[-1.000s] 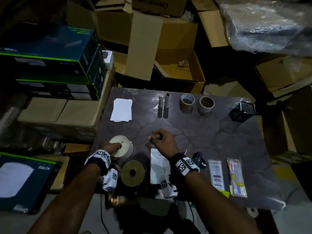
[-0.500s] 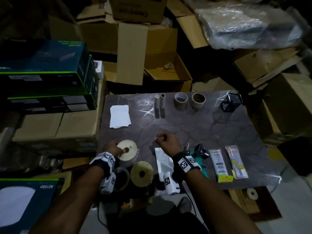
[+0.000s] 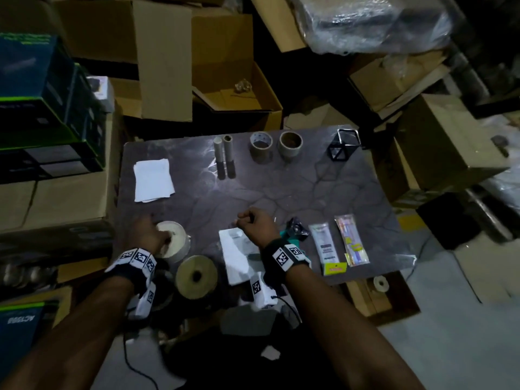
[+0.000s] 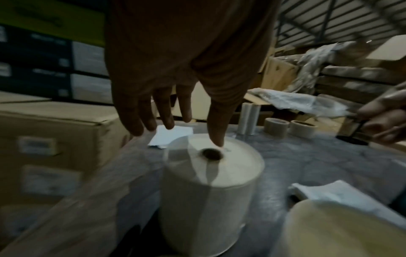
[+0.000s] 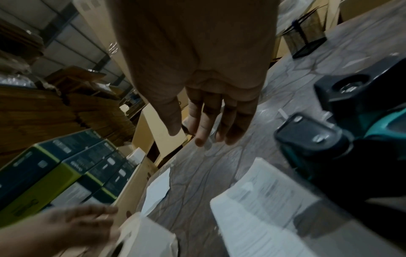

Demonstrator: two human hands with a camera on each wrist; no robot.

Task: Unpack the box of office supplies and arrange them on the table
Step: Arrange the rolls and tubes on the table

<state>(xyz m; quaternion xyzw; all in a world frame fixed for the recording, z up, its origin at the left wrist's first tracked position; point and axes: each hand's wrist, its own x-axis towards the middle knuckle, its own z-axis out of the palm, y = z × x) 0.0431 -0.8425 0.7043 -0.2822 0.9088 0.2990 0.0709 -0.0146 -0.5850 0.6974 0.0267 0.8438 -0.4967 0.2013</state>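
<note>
Left hand (image 4: 175, 69), grip loose with fingers straight, thumb tip touching top of the white roll (image 4: 211, 184) standing at the worktop (image 3: 281, 187) near-left edge; right hand (image 3: 257, 225) grip curled, apparently empty.

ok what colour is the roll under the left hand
White, or off-white in this dim light. The roll stands upright and shows best in the left wrist view.

A dark, marble-veined tabletop (image 3: 281, 192) is seen bearing a white paper stack (image 3: 153, 180), two upright grey tubes (image 3: 224, 156), two brown tape rolls (image 3: 275, 146), a black wire holder (image 3: 343, 144), two large white rolls (image 3: 174, 243), and what may be packeted pens (image 3: 351, 240)
</note>
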